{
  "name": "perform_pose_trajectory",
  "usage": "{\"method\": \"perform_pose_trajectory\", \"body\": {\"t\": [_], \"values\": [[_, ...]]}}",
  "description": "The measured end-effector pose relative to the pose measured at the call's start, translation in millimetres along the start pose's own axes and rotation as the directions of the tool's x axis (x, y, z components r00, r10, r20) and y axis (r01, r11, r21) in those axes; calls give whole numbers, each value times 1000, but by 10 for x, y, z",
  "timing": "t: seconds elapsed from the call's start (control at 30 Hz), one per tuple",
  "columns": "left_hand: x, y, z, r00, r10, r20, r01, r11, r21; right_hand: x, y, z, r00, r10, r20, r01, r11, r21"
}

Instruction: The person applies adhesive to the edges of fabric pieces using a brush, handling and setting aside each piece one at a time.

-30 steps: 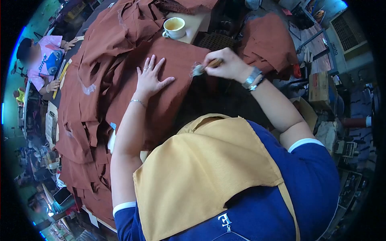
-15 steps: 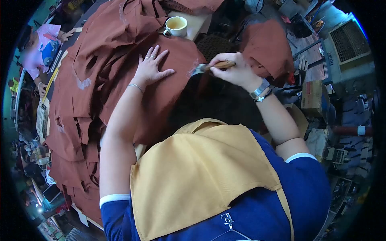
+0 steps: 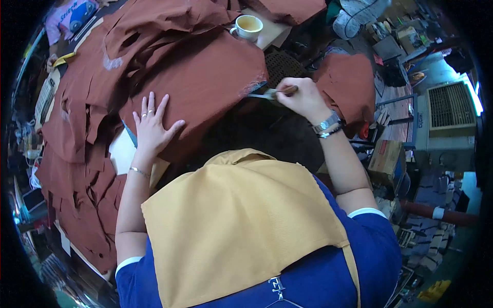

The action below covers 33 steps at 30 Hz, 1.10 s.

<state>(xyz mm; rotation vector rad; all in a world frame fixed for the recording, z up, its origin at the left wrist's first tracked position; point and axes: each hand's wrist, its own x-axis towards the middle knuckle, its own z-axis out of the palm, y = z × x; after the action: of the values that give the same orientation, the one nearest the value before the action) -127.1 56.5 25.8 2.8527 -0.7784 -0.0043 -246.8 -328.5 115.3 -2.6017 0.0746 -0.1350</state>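
My left hand lies with fingers spread on a reddish-brown sheet, near its lower left edge. Between the fingers of my right hand is the wooden handle of a brush. The brush's pale bristles are at the right edge of the sheet, where a whitish, rough patch shows. A white cup with a yellowish inside stands just beyond the sheet. Some of the handle is hidden by my fingers.
Layered reddish-brown pieces cover the left side. More brown pieces lie at the right, beyond my right hand. A cardboard box and a vent grille are farther right. Another person's printed shirt shows at the upper left.
My left hand has slid down and left across the sheet, nearer its edge. My right hand still holds the brush at the right edge. The view has shifted, and less of the other person shows.
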Motion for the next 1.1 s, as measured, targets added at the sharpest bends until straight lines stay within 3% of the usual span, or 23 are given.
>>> {"method": "perform_pose_trajectory", "body": {"t": [0.1,0.2,0.27,0.33,0.4,0.43,0.57,0.67,0.77,0.93,1.1], "values": [[100,-26,18,999,31,-24,-31,1000,4,-56,-78,-98,986,-11,-166,22,997,69],[216,-51,49,998,52,-20,-52,999,17,71,-377,199,934,-219,-284,287,931,226],[259,-98,47,997,74,-31,-74,997,16,69,-414,395,952,-264,-155,297,917,265],[299,-110,40,996,83,-8,-83,996,10,29,-290,349,967,-208,-147,242,929,279],[366,-129,37,995,96,0,-96,995,-3,-19,-192,123,991,-94,-96,101,992,70],[403,-145,63,993,113,-20,-113,994,-1,-34,-205,62,988,-109,-109,112,994,19],[444,-127,25,993,116,0,-116,993,-8,69,-562,317,914,-318,-251,368,910,189],[387,-92,64,999,54,6,-54,998,14,29,-497,457,930,-340,-136,363,905,220],[333,-89,196,997,34,-67,-34,999,-10,-62,-189,238,965,-230,-125,238,969,58],[325,-35,72,998,42,-45,-42,999,-10,53,-765,441,919,-354,-172,387,892,234],[350,-35,74,998,43,-43,-43,999,-8,-24,-504,378,936,-340,-95,351,923,159]]}}
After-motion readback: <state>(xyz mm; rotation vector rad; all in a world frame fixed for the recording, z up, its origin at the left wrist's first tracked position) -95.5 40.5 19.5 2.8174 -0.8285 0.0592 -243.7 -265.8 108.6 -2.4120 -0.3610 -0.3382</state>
